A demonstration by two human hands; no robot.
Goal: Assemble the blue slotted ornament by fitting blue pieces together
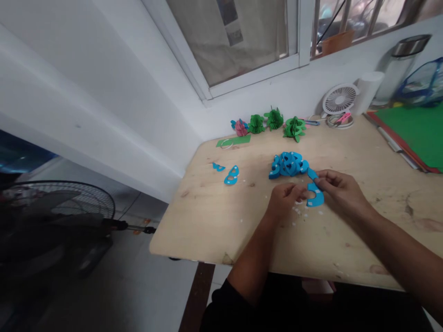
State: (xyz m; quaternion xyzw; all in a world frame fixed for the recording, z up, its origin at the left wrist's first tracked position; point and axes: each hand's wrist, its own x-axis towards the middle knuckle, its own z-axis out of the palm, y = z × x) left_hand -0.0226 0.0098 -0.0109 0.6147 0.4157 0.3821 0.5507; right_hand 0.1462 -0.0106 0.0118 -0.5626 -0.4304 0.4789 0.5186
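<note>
Blue cut-out (319,198), qty 1: curved, w/ white squares on it; over near part of table (207,221), right of ctr. R hand (337,184) pinches its far end btwn thumb & fingers.

L hand (284,199), qty 1: just left of same pc. Fingers bunched, tips blurred; can't tell if they pinch anything.

Blue pile (289,165), qty unclear: similar pcs heaped just beyond both hands, several w/ white squares.

Loose blue pcs, qty 2: small one (218,167) & larger two-hole one (232,174), well left of pile, apart from each other.

White scraps (320,212), several: nr both hands.

Far edge, L to R: pink-and-blue ornament (241,128), then green ornaments, qty 3 (256,124) (274,119) (295,128); green strip (238,141) lies nr far left corner.

Far right: small white fan (341,99), tape roll (340,121), green sheets (415,129).

Status (judged): ornaments at far edge look made up, i.e. done. Blue batch looks part-way: white squares on many pcs, but pcs in pile, pair at left & pc in hand not yet built into a standing form, as far as visible.
</note>
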